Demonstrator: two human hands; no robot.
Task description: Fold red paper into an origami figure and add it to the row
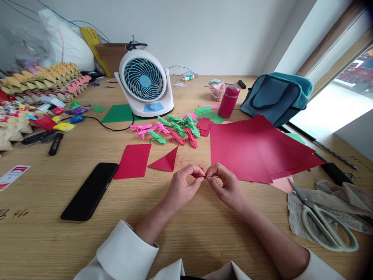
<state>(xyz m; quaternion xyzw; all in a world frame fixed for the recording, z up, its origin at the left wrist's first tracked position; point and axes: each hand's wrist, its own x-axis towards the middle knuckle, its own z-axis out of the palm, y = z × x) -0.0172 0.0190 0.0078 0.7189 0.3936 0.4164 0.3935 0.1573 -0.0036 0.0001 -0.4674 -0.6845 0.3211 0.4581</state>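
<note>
Close together over the wooden table, my left hand (185, 182) and my right hand (225, 184) both pinch a small folded piece of red paper (201, 169). Most of that piece is hidden by my fingers. Left of it lies a creased red paper triangle (165, 161), and beside that a red rectangular sheet or stack (133, 160). Beyond my hands sits a pile of folded paper figures (175, 127) in pink, green and red. Large red sheets (241, 149) spread out to the right of my hands.
A black phone (90, 191) lies at the left. Scissors (323, 221) rest on a crumpled cloth (297, 210) at the right. Farther back stand a white fan (145, 79), a red flask (229, 102) and a teal bag (272, 99). Egg trays (43, 83) stack up at the far left.
</note>
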